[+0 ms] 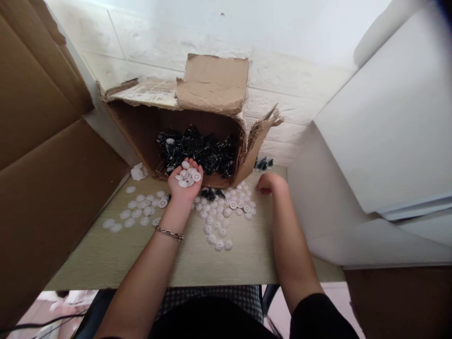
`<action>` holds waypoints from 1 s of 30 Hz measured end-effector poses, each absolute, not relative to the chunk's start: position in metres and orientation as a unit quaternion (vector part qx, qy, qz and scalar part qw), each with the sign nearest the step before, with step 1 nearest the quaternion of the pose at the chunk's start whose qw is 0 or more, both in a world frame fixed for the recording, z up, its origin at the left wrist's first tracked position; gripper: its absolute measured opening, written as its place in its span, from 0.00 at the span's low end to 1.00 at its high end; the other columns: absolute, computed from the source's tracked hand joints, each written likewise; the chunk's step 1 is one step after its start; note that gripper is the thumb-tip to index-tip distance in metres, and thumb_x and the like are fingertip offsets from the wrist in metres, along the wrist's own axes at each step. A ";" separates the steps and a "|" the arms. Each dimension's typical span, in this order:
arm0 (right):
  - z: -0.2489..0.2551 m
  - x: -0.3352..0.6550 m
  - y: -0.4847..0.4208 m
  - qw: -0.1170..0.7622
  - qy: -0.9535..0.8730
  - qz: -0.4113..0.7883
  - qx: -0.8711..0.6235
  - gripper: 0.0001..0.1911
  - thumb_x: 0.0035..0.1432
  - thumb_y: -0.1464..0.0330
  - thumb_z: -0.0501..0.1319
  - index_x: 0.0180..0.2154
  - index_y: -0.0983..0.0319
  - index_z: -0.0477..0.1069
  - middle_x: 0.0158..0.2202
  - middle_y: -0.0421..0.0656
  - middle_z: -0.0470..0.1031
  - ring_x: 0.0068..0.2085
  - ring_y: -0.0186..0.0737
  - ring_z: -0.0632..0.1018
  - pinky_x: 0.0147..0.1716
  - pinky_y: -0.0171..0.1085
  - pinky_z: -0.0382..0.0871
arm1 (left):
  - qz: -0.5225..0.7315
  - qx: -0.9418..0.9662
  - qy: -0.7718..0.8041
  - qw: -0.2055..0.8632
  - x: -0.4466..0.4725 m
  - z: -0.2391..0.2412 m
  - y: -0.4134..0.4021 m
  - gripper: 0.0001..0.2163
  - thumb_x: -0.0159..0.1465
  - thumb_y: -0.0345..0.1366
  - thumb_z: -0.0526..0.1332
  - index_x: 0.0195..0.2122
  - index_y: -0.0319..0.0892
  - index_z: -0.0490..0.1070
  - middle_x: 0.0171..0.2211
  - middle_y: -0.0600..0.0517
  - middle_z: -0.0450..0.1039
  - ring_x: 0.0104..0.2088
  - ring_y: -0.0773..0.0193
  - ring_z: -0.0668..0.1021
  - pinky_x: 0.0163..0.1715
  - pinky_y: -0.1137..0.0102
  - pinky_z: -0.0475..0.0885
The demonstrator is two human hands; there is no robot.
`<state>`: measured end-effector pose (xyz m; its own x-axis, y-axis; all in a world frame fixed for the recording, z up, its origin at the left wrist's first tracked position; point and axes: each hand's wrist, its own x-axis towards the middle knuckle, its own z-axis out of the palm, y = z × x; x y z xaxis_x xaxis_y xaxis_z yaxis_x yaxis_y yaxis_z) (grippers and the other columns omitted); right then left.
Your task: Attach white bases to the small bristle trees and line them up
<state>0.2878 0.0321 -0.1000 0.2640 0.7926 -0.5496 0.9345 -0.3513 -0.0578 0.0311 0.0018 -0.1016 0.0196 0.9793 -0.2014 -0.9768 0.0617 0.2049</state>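
Note:
My left hand (188, 192) is palm up at the mouth of an open cardboard box (212, 84), cupped around a small heap of round white plastic discs (189, 175). Inside the box lies a pile of small dark green bottle-brush trees (197, 143) with white-flecked tips. My right hand (271, 181) rests low over the table, right of the box; its fingers curl down and inward, and what they hold, if anything, is hidden. Between the hands, many white discs (219, 214) are spread on the table, with a few small trees (212, 193) at the box's edge.
More white discs (137, 207) lie left of my forearm on the table (243, 263). A crumpled white piece (139, 172) sits by the box's left corner. A few little trees (263, 163) stand behind my right hand. Cardboard (56, 202) walls the left side, white panels (384, 117) the right.

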 end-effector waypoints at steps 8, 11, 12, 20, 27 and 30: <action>-0.103 0.300 0.033 0.064 0.513 -0.156 0.842 0.11 0.49 0.72 0.55 0.37 0.67 0.68 0.40 0.50 0.69 0.41 0.40 0.71 0.38 0.38 0.65 | 0.680 0.000 0.144 0.719 0.032 -0.102 0.002 0.10 0.56 0.30 0.46 0.30 0.39 0.66 0.24 0.53 0.71 0.28 0.70 0.74 0.35 0.70 0.67; -0.105 0.304 0.032 0.017 0.494 -0.126 0.860 0.14 0.53 0.69 0.53 0.42 0.66 0.63 0.44 0.47 0.66 0.43 0.38 0.69 0.39 0.41 0.64 | 0.678 0.000 0.145 0.721 0.033 -0.103 0.002 0.10 0.55 0.30 0.46 0.31 0.38 0.66 0.24 0.54 0.71 0.28 0.70 0.74 0.34 0.70 0.67; -0.105 0.305 0.032 0.001 0.489 -0.119 0.864 0.15 0.52 0.69 0.53 0.43 0.65 0.63 0.44 0.47 0.66 0.43 0.38 0.69 0.39 0.40 0.64 | 0.678 0.001 0.146 0.721 0.033 -0.103 0.002 0.10 0.55 0.30 0.46 0.31 0.38 0.66 0.24 0.54 0.71 0.28 0.70 0.74 0.34 0.70 0.67; -0.114 0.327 0.045 -0.106 0.476 -0.085 0.869 0.19 0.47 0.72 0.54 0.44 0.60 0.63 0.42 0.48 0.68 0.43 0.41 0.70 0.35 0.34 0.63 | 0.676 0.003 0.144 0.723 0.034 -0.104 0.001 0.10 0.55 0.30 0.46 0.31 0.38 0.66 0.24 0.53 0.70 0.28 0.71 0.73 0.35 0.70 0.67; -0.121 0.339 0.052 -0.159 0.481 -0.079 0.859 0.22 0.48 0.72 0.51 0.47 0.64 0.59 0.43 0.51 0.68 0.41 0.39 0.70 0.34 0.31 0.61 | 0.674 0.007 0.150 0.724 0.034 -0.105 0.002 0.10 0.56 0.31 0.46 0.30 0.39 0.67 0.24 0.54 0.70 0.28 0.71 0.73 0.35 0.70 0.68; -0.122 0.339 0.052 -0.170 0.484 -0.077 0.855 0.23 0.47 0.73 0.51 0.49 0.65 0.57 0.44 0.52 0.67 0.43 0.40 0.69 0.36 0.31 0.61 | 0.674 0.016 0.156 0.722 0.034 -0.105 0.003 0.11 0.56 0.31 0.46 0.30 0.40 0.67 0.24 0.53 0.70 0.28 0.71 0.73 0.35 0.71 0.67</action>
<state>0.3390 0.0523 -0.1220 0.5190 0.8541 0.0332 0.8016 -0.4729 -0.3656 0.0343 0.0025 -0.1052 0.0434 0.9782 -0.2029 -0.9681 0.0913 0.2332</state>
